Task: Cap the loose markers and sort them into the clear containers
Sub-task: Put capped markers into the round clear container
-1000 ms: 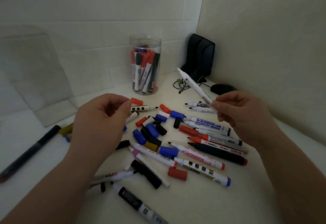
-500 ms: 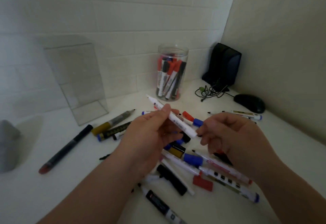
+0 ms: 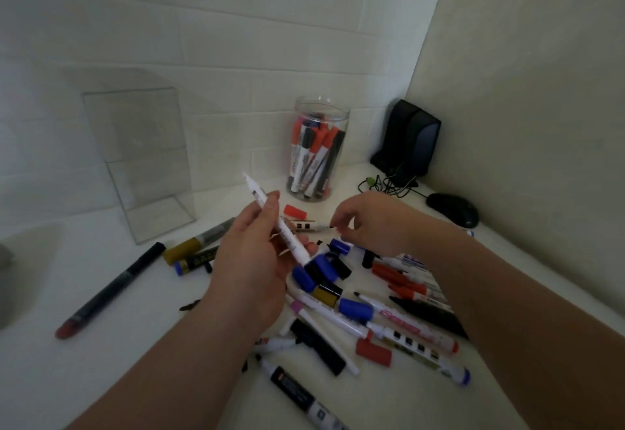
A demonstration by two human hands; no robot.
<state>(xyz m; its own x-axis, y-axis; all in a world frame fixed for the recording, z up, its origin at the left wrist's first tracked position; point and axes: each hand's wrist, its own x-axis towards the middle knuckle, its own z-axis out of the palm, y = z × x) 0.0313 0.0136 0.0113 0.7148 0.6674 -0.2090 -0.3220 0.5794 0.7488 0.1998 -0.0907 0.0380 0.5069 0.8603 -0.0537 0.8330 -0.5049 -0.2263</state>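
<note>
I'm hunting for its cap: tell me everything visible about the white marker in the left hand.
The white marker is slim, with a white, plastic-looking barrel bearing dark print and narrowing to a white end. It slants, that end up and away, the other above the blue caps. The left hand grips it near midway; nothing else visibly touches it.

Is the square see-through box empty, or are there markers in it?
Empty. Nothing shows inside the clear box; the stored markers stand in the round jar.
</note>
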